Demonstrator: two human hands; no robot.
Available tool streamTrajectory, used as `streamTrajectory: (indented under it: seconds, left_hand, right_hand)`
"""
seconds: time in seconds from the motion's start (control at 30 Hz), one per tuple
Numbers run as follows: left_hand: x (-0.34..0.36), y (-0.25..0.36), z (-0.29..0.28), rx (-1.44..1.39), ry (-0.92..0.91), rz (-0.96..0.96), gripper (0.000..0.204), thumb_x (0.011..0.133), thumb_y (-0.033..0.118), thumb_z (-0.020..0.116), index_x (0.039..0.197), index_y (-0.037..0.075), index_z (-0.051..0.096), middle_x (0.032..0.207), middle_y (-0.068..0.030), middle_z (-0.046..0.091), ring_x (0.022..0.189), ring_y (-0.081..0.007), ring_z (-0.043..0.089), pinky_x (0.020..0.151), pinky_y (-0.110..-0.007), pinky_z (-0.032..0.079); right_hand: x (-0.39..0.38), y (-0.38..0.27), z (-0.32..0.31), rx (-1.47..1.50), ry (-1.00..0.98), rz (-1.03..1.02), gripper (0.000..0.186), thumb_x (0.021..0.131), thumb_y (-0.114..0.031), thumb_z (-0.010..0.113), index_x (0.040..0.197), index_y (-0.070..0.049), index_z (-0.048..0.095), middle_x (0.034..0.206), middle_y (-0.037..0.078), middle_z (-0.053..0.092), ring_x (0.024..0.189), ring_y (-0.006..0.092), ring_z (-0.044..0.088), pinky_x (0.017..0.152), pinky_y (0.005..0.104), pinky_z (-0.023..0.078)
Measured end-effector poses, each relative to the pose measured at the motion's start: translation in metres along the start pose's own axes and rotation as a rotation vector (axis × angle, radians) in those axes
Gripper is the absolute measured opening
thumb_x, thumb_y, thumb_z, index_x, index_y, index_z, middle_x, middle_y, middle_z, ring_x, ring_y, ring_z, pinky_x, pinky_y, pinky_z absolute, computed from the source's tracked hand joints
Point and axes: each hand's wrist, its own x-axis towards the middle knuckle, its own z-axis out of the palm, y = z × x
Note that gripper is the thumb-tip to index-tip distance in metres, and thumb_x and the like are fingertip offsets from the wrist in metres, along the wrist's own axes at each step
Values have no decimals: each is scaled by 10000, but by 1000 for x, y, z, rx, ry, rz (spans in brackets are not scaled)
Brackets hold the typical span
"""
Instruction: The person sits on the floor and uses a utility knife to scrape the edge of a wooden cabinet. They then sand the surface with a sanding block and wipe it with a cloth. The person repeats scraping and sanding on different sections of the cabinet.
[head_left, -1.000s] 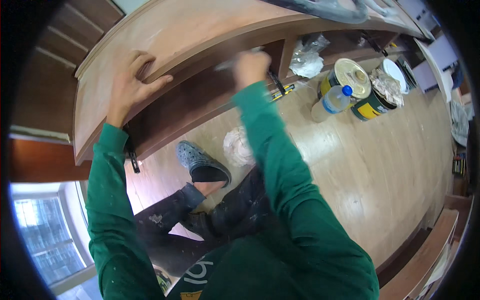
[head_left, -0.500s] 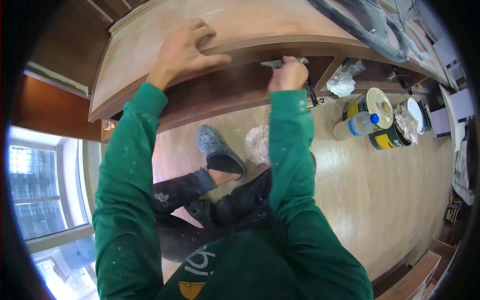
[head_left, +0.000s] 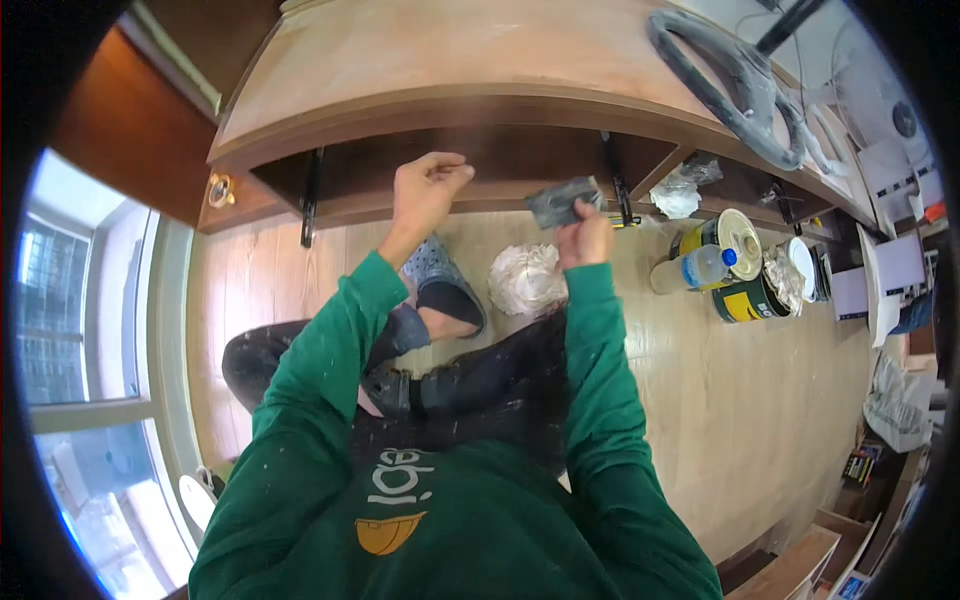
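My right hand (head_left: 585,238) grips a dark grey piece of sandpaper (head_left: 562,203) by its right side, with its flat face showing. It is held up in front of the open compartment of a brown wooden cabinet (head_left: 390,108). To its left, my left hand (head_left: 425,198) hovers before the same compartment, apart from the wood. Its fingers are loosely bent, the thumb is close to them, and nothing shows between them. The cabinet's top looks pale and sanded. Black drawer runners (head_left: 311,195) stick out at the compartment's sides.
A crumpled whitish cloth (head_left: 527,280) lies on the floor by my feet. To the right stand paint tins (head_left: 738,240), a bottle with a blue cap (head_left: 705,267) and a plastic bag (head_left: 680,195). A dusty grey hose (head_left: 695,90) rests on the cabinet top. A window (head_left: 80,350) is at left.
My left hand has come off the cabinet's top edge and moved down and right, its fingers drawing together. My right hand has pulled the sandpaper back from under the edge, towards me.
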Motion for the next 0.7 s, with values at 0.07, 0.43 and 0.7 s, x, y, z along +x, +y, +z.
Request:
streamTrajectory:
  seconds: [0.07, 0.43, 0.7]
  left_hand:
    - [15, -21, -26, -447, -21, -411, 216, 907, 107, 555, 1081, -18, 579, 1110, -129, 652, 1037, -263, 631, 870, -361, 507]
    - [28, 1, -204, -1047, 243, -493, 475, 973, 154, 392, 1357, -108, 294, 1385, -303, 416, 1295, -402, 449, 1075, -480, 357]
    - [22, 2, -263, -1009, 391, -516, 625, 947, 281, 503, 1378, -93, 249, 1377, -333, 418, 1264, -419, 478, 1074, -510, 329]
  right_hand:
    - [11, -8, 34, 21, -21, 99, 274, 898, -55, 439, 1151, -46, 544, 1131, 119, 630, 1047, 317, 605, 963, 488, 449]
    - [31, 39, 130, 151, -158, -112, 279, 871, -29, 448, 1146, -3, 488, 1163, 189, 584, 1091, 375, 574, 958, 574, 469]
    - [0, 160, 216, 72, -49, 128, 164, 896, -23, 471, 1060, -32, 468, 1047, 160, 561, 946, 324, 595, 862, 524, 500]
